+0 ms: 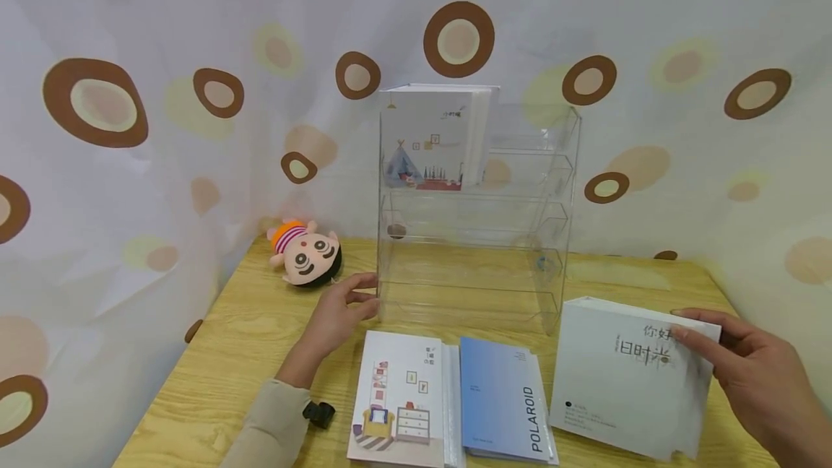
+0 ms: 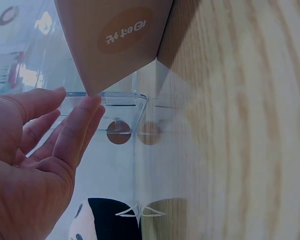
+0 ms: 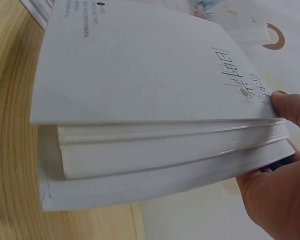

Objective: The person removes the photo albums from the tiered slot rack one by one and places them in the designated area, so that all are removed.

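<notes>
Table point(image 1: 214, 381): Over its wood-grained top I appear, by my own reading, to be partway through shelving albums: one in hand, one racked, two lying flat.

Clear rack point(image 1: 471, 295): Standing toward the table's far edge, it climbs in see-through tiers. The tent-picture album point(image 1: 422, 139) sits in the top tier, at the left end; no album shows in the tiers below.

White album point(image 1: 617, 374): Raised at a tilt over the table's right side, near the rack's front right corner, lettered cover toward me; whether its bottom edge touches the wood I cannot tell. The next move, I judge, calls for lifting it clear of its neighbour and squaring it to a free tier.

Bedroom-picture album point(image 1: 396, 399): Lying toward the table's near edge, before the rack's left half.

Blue POLAROID album point(image 1: 497, 399): Lying just beside it on the right, also toward the near edge.

Right hand point(image 1: 757, 367): Closed on the white album's upper right corner, thumb on the cover, fingers behind.

Left hand point(image 1: 338, 315): Fingers loosely extended, thumb apart, tips at the rack's lower left side; seemingly steadying it, with nothing visibly grasped.

Plush doll point(image 1: 305, 255): Lying near the table's far left corner.
</notes>
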{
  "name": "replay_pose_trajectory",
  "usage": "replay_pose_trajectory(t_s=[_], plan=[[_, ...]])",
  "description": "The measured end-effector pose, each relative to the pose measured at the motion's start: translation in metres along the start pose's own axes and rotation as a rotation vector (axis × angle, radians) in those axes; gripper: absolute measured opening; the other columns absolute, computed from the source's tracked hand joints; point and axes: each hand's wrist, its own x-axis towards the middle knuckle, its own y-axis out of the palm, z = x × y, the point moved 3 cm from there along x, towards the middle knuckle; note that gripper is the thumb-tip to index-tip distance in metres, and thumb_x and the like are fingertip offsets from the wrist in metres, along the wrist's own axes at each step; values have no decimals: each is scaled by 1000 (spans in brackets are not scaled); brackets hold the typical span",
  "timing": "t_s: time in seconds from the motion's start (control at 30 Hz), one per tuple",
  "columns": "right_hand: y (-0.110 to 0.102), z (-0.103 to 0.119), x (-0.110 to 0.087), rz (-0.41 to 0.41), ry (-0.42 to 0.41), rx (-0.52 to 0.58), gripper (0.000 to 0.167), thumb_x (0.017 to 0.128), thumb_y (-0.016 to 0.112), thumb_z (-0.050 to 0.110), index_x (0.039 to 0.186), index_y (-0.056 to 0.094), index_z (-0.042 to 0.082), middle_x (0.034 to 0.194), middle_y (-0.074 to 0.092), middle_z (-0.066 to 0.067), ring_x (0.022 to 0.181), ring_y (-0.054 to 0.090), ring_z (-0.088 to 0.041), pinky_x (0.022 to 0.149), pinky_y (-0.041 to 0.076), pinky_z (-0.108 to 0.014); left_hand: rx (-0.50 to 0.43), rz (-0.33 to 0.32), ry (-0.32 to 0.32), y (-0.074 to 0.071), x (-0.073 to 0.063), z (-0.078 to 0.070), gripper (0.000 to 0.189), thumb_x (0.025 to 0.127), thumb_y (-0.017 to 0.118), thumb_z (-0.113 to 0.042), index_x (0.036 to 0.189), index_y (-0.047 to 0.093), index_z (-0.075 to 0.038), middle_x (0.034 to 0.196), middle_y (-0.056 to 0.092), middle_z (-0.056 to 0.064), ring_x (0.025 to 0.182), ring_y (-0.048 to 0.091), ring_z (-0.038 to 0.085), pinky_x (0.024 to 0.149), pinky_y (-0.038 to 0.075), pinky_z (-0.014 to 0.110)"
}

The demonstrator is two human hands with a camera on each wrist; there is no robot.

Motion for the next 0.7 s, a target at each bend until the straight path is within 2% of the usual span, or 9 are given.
replay_pose_trajectory(t_s=[0.07, 0.23, 0.37, 0.53, 0.7], plan=[[-1, -1, 0, 19, 9, -19, 25, 108, 73, 5, 122, 85, 22, 101, 81, 16, 83, 75, -6, 70, 61, -16, -3, -4, -6, 0, -1, 1, 53, 108, 73, -4, 160, 59, -4, 156, 66, 20, 130, 72, 36, 99, 71, 39], [-4, -2, -2, 59, 64, -214, 24, 112, 71, 13, 124, 84, 30, 98, 81, 18, 84, 74, -7, 68, 61, -22, -13, 1, 2, 0, -2, 0, 53, 109, 72, -4, 160, 59, -2, 156, 65, 22, 130, 72, 37, 99, 71, 38], [-4, -2, -1, 94, 123, -311, 22, 114, 68, 21, 124, 83, 36, 99, 81, 19, 85, 74, -9, 68, 64, -28, -16, 7, 7, -1, -1, 0, 53, 109, 72, -4, 160, 58, -2, 157, 64, 23, 130, 72, 37, 99, 71, 37], [-5, -2, 4, 93, 163, -371, 20, 114, 69, 28, 118, 81, 44, 97, 79, 22, 82, 74, -11, 67, 65, -29, -7, 3, 14, -1, -1, 0, 53, 109, 72, -4, 160, 59, -1, 156, 65, 24, 128, 72, 37, 98, 71, 37], [-8, -3, 9, 103, 139, -432, 18, 112, 73, 28, 120, 82, 41, 94, 80, 19, 81, 73, -12, 68, 61, -25, -12, 3, 16, -1, -1, 1, 52, 109, 71, -4, 159, 59, 0, 156, 64, 25, 128, 72, 36, 98, 71, 37]])
